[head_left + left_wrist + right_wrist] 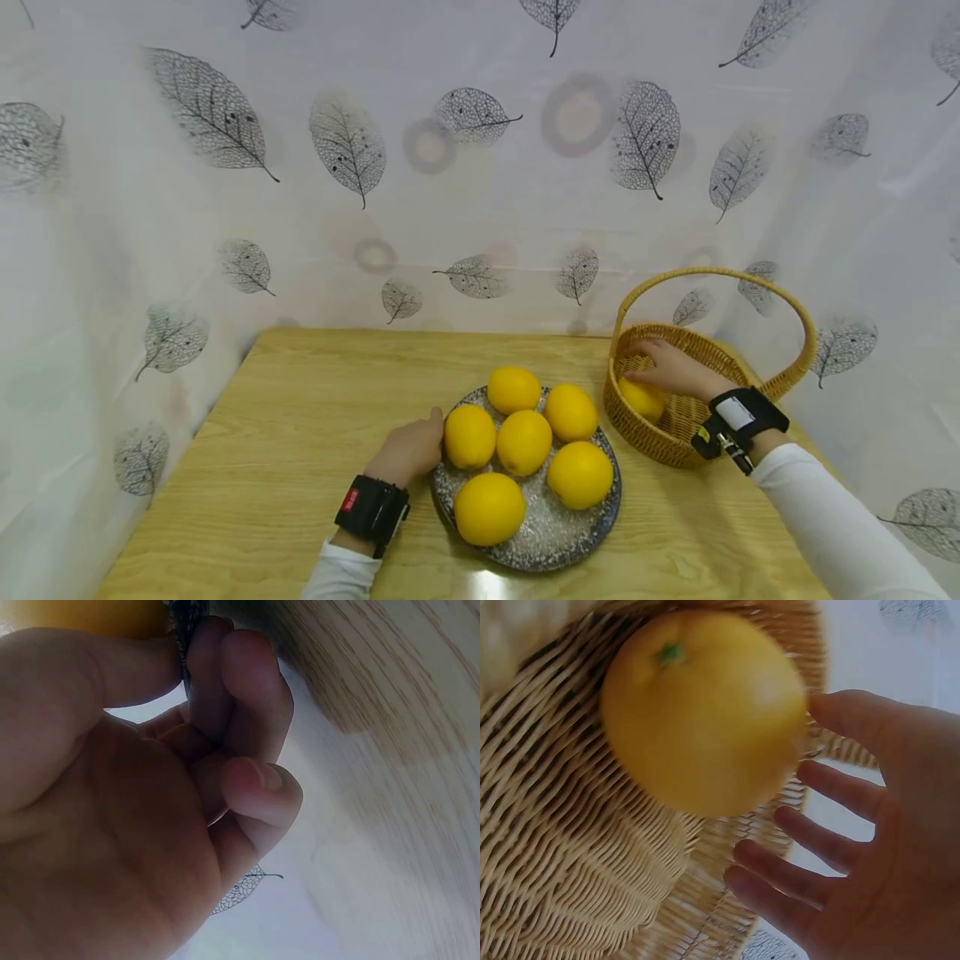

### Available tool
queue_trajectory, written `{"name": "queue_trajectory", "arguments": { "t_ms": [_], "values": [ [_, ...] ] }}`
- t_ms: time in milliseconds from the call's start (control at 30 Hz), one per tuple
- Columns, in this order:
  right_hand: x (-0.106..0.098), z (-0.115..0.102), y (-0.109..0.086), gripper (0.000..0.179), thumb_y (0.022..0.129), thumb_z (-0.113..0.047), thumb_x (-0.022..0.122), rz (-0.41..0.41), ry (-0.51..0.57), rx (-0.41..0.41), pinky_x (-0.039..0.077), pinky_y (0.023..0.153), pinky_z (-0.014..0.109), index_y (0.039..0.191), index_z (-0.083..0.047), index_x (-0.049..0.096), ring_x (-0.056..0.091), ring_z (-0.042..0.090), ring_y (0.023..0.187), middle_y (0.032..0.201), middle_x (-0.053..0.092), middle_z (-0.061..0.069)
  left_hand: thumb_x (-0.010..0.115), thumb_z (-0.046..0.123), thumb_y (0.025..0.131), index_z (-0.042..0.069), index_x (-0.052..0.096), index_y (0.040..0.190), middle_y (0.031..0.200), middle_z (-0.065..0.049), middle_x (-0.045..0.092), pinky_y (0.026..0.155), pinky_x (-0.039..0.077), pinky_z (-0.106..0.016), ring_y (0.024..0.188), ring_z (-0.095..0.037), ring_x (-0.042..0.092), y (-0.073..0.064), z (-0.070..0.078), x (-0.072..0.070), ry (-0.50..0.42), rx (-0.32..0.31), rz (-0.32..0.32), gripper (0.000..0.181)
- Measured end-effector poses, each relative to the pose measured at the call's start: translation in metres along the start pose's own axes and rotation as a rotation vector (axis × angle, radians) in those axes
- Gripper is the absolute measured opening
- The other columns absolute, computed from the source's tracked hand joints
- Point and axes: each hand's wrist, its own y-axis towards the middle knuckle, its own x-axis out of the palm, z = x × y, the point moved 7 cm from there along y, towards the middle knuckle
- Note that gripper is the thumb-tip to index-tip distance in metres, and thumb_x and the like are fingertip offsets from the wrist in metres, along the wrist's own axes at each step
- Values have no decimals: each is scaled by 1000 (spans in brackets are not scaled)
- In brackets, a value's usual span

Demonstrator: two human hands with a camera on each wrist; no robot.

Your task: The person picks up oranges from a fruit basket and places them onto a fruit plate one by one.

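Observation:
A speckled grey plate [551, 533] with a dark rim holds several yellow-orange oranges [524, 442]. My left hand [408, 450] is at the plate's left edge; in the left wrist view its thumb and fingertips [251, 656] pinch the dark rim. My right hand [671, 367] reaches into a wicker basket [645, 433]. Inside, against the basket's left wall, lies one orange [705, 712] with a green stem mark. The right fingers [840, 787] are spread and nearly straight beside this orange, the thumb tip at its edge; whether they touch it I cannot tell.
The basket's tall arched handle [716, 271] rises over its opening. Both stand on a light wood table [300, 417], the basket to the right of the plate. A pale curtain with leaf prints [480, 208] hangs behind the table and along its sides.

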Motion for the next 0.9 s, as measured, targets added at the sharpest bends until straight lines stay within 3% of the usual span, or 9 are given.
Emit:
{"name": "queue_trajectory", "arguments": {
  "t_ms": [167, 300, 367, 433, 733, 900],
  "values": [
    [13, 8, 2, 67, 95, -43, 53, -86, -5, 40, 46, 94, 64, 135, 10, 49, 51, 51, 116, 135, 51, 39, 50, 3, 94, -12, 36, 144, 126, -29, 65, 97, 52, -53, 111, -38, 62, -1, -1, 2, -16, -6, -8, 54],
    [27, 12, -2, 77, 96, -50, 48, -264, 111, 139, 61, 72, 52, 145, 8, 36, 65, 37, 89, 132, 50, 40, 50, 2, 93, -12, 36, 144, 126, -30, 65, 97, 51, -53, 112, -38, 61, -3, -1, 2, -22, -8, -5, 54],
    [34, 15, -5, 79, 96, -49, 47, -343, 190, 201, 63, 64, 47, 149, 7, 27, 65, 29, 82, 132, 47, 40, 50, 2, 94, -12, 36, 144, 126, -29, 65, 97, 52, -53, 112, -38, 61, -3, -1, 2, -20, -9, -4, 54],
    [38, 16, -6, 80, 98, -47, 46, -382, 246, 219, 64, 65, 46, 150, 8, 21, 65, 28, 83, 129, 45, 42, 50, 3, 94, -11, 36, 144, 127, -29, 65, 98, 51, -53, 112, -38, 61, -3, 0, 1, -16, -9, -4, 54],
    [35, 19, 1, 71, 95, -44, 51, -304, 206, 163, 63, 59, 41, 139, 10, 38, 64, 19, 70, 102, 60, 27, 51, 1, 93, -11, 37, 144, 124, -29, 66, 96, 53, -52, 109, -37, 63, -2, 1, -1, -8, -15, -1, 55],
    [34, 18, 1, 71, 95, -42, 52, -304, 213, 171, 63, 60, 44, 140, 11, 37, 64, 21, 72, 106, 59, 30, 50, 1, 94, -11, 37, 144, 122, -29, 67, 93, 54, -51, 103, -34, 65, -1, 1, 0, -11, -11, -4, 54]
  ]
}}
